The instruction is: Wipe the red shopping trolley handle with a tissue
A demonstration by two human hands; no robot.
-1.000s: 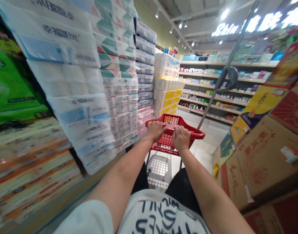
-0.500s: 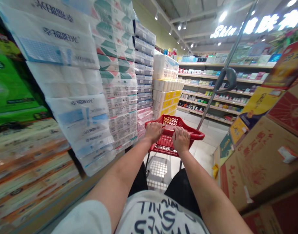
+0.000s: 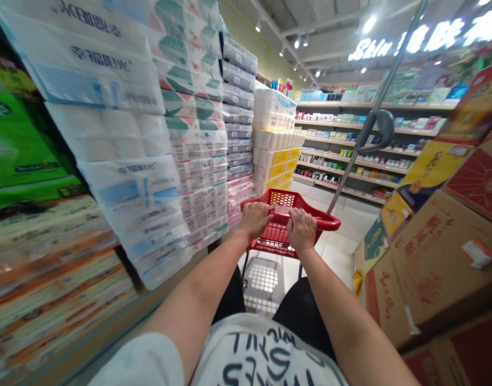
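Observation:
Both arms reach forward to a red shopping cart [image 3: 272, 245] with a lattice basket. My left hand [image 3: 254, 219] is wrapped over the left part of its handle bar. Right of it, my right hand [image 3: 302, 229] grips the same bar, fingers curled over the top. A short stretch of the bar shows between the two hands. The basket's inside is partly hidden by the handle and hands; the visible part is bare red lattice.
Tall stacks of wrapped paper packs [image 3: 137, 134] line the left side. Cardboard boxes [image 3: 434, 257] are piled on the right. A grey metal pole [image 3: 350, 166] with a hook-shaped part leans beyond the cart. Shelves of small goods [image 3: 350, 128] stand at the back.
The cart and my right hand appear very slightly further right. The pole and the boxes have also shifted a little to the right in the view. Both hands keep their hold.

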